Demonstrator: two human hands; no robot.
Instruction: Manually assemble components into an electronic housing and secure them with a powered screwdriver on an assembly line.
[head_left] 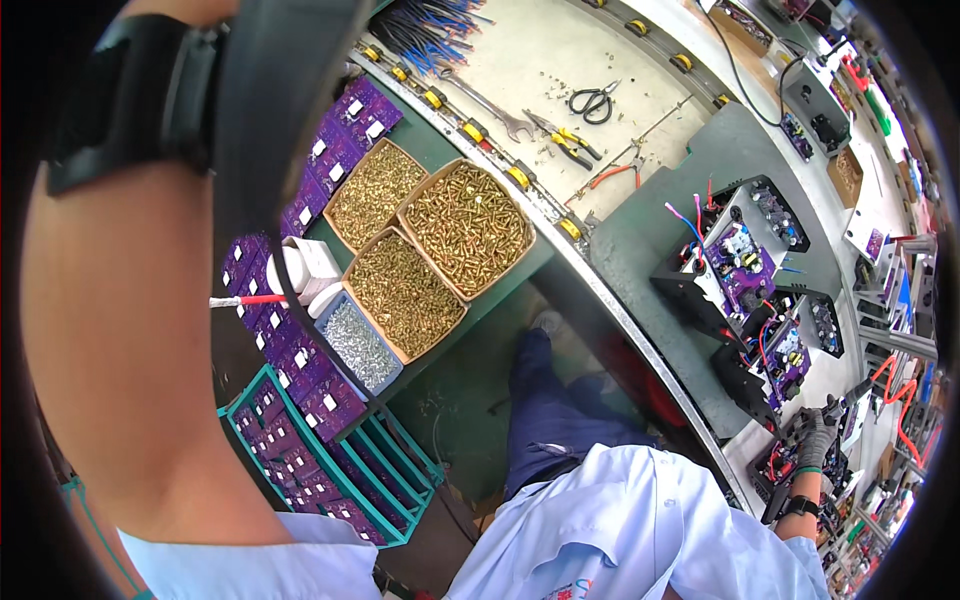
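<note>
My left arm (130, 350) is raised close in front of the view, with a black band (140, 100) round its wrist. Only a sliver of my left hand (185, 8) shows at the top edge, its fingers hidden. At the far right, my right hand (818, 440), in a grey glove, is over an open black unit (775, 465) on the line. Its fingers look closed round a dark elongated tool (855, 392), small and partly hidden. Just beyond stand two more open black housings with purple circuit boards (742, 262) (790, 365) and coloured wires.
Boxes of brass-coloured screws (468, 228) and a blue tray of silver screws (358, 342) stand beside purple boards (325, 160). A teal rack (330, 470) holds more boards. Pliers (565, 138), a wrench (490, 105) and black scissors (595, 102) lie across the roller rail (518, 178).
</note>
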